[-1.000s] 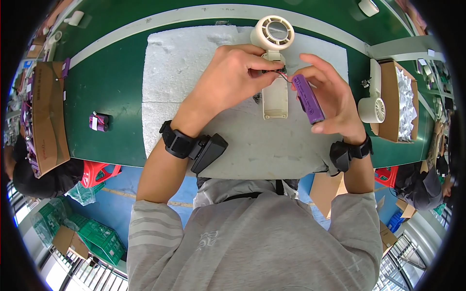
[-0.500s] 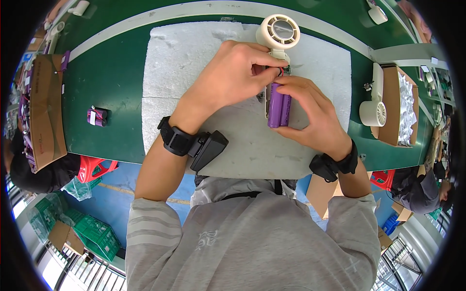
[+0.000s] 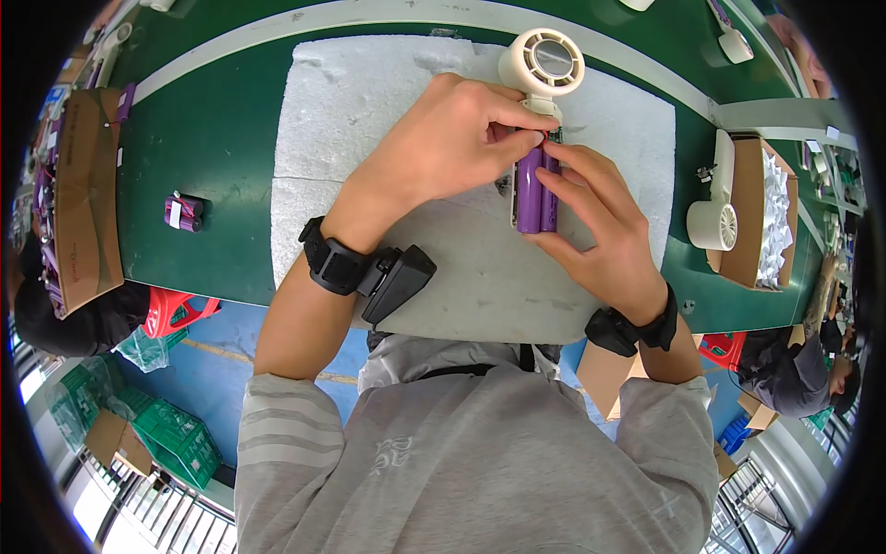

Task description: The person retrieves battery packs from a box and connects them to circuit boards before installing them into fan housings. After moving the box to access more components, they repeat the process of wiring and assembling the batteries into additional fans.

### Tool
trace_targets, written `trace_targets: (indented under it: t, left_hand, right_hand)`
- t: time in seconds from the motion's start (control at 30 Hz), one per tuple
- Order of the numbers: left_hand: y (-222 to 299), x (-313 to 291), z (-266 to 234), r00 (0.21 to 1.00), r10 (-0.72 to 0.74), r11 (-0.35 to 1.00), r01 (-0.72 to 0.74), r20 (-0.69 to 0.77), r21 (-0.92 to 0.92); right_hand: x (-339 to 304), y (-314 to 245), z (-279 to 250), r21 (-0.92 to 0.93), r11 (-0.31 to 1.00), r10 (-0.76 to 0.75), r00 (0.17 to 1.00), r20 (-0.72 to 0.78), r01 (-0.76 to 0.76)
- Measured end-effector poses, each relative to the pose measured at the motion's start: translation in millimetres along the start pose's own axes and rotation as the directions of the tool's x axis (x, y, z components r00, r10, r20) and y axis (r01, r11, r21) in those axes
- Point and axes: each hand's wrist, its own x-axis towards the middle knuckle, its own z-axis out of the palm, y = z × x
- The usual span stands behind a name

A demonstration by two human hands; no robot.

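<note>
A cream handheld fan lies on the white foam sheet, its round grilled head pointing away from me and its handle opened up. A purple two-cell battery pack lies lengthwise at the handle, covering most of it. My left hand pinches a short red wire at the pack's far end, beside a bit of green circuit board. My right hand is curled around the pack's right side, fingers on top and thumb by its near end.
Another purple battery pack lies on the green table to the left, near a cardboard box of more packs. On the right, another cream fan rests against a cardboard box with white pieces inside.
The battery pack has turned and settled flatter along the fan handle. My right fingers have shifted from its far end onto its right side; my left hand keeps pinching the wire.
</note>
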Motion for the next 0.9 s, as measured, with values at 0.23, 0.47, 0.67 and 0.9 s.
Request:
trace_targets:
  t: [0.23,0.47,0.67,0.9]
  left_hand:
    - [-4.5,-1.4,1.9,1.0,-0.014,0.999,0.014,0.0,-0.028]
    - [-4.3,-1.2,3.0,1.0,-0.017,0.999,0.016,-0.019,-0.049]
    - [-8.4,-1.2,2.7,0.998,-0.062,0.998,0.062,-0.003,-0.028]
    - [-5.0,-1.1,-0.1,0.992,-0.122,0.992,0.122,0.022,-0.012]
  right_hand:
    - [1.9,0.5,-4.6,0.037,0.999,-0.015,1.0,0.024,0.014]
    - [1.2,3.3,-2.0,0.079,0.997,0.008,1.0,0.011,-0.009]
    - [3.2,-2.4,0.2,0.025,0.999,0.021,0.999,-0.043,-0.02]
    - [2.8,-3.5,4.1,-0.004,0.999,0.043,0.998,-0.056,-0.043]
